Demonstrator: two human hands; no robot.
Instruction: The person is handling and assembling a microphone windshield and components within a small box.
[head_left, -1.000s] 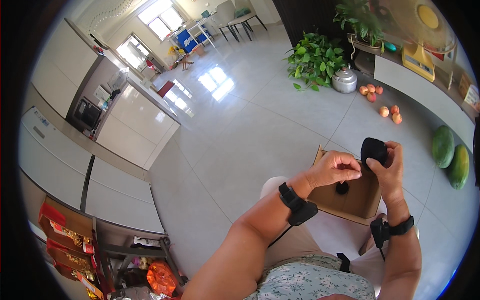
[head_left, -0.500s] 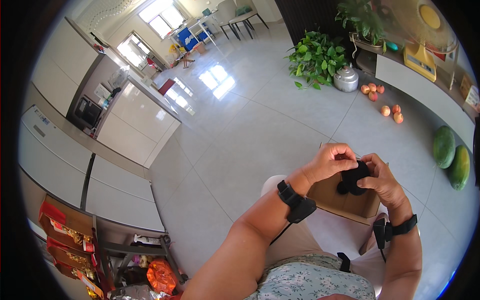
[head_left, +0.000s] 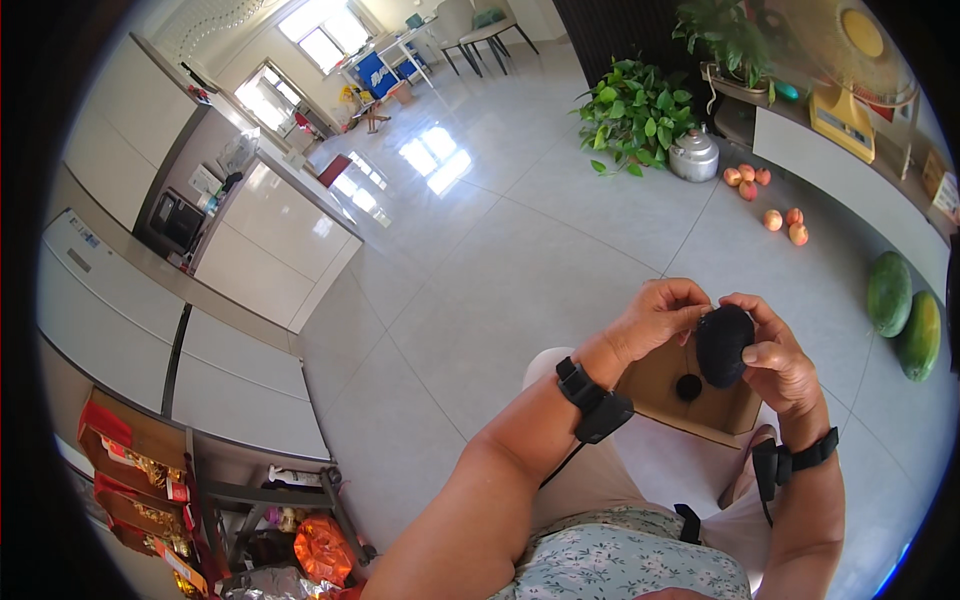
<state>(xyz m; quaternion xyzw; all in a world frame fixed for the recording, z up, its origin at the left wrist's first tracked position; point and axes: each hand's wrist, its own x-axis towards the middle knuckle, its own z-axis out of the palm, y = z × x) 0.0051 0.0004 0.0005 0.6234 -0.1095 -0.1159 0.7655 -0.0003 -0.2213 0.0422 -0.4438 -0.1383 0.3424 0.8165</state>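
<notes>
Both hands are raised over an open cardboard box (head_left: 660, 408) in front of my lap. A black, soft-looking oval piece (head_left: 724, 348) is held up between them; its exact kind is not clear. My right hand (head_left: 780, 358) grips its right side, thumb on the near face and fingers behind the top. The fingers of my left hand (head_left: 668, 315) are pinched at its upper left edge, and any small tool there is too small to make out. Below, inside the box, lies a small black ball (head_left: 688, 387) that looks like yarn.
To the right on the tiled floor lie two green melons (head_left: 888, 294) and several peaches (head_left: 747, 188). A metal kettle (head_left: 693, 157) stands by a leafy plant (head_left: 636, 112). At lower left, a dark rack (head_left: 230, 497) stands beside red packages (head_left: 108, 424).
The black oval piece has been lifted and turned, showing more of its face. Both hands rose slightly with it. The small black ball now shows separately in the box.
</notes>
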